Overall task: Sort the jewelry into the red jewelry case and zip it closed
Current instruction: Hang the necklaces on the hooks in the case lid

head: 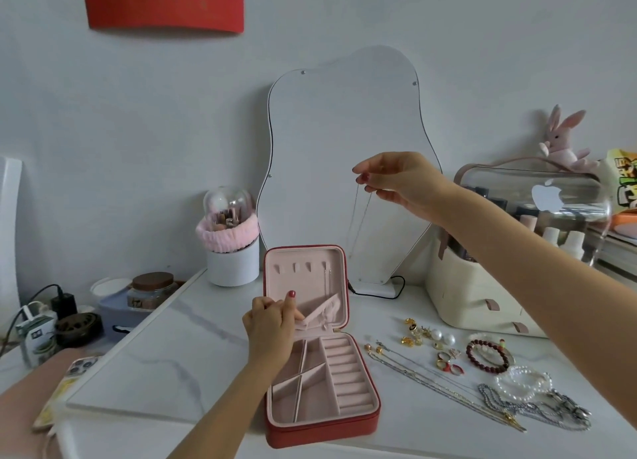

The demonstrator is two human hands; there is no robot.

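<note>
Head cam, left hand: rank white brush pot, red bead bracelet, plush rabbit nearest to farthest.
From the left hand, which pinches the pocket flap in the lid of the red jewelry case:
1. white brush pot, behind it, slightly left, by the wall.
2. red bead bracelet, right, on the table.
3. plush rabbit, far right, atop the clear-lidded organizer.

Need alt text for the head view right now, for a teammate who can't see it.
A person's right hand holds a thin chain necklace up above an open red jewelry case, while the left hand pinches the pink pocket flap in the lid. Rings, earrings, bracelets and more chains lie on the white table right of the case.
</note>
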